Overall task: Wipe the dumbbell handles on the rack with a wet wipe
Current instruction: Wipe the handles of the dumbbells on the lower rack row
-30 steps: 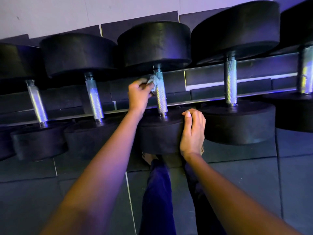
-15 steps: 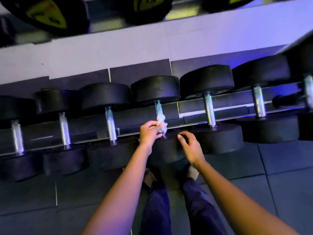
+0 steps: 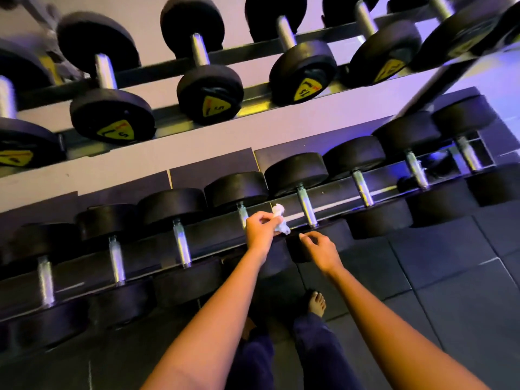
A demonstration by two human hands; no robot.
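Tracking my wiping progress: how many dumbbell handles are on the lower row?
8, left to right: first, second, third, fourth partly behind the left hand holding the wipe, fifth, sixth, seventh, eighth. More may sit outside the frame.

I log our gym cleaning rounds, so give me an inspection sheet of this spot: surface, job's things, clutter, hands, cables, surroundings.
Surface: dark floor mats under the rack.
Job's things: crumpled white wet wipe, held between the near handle and the next handle, on neither.
Clutter: nothing seen.
Hands: left hand pinches the wet wipe; right hand relaxed, holding nothing, over a dumbbell head.
Cables: nothing seen.
Surroundings: upper-row dumbbells with yellow labels; pale wall; a bare foot.
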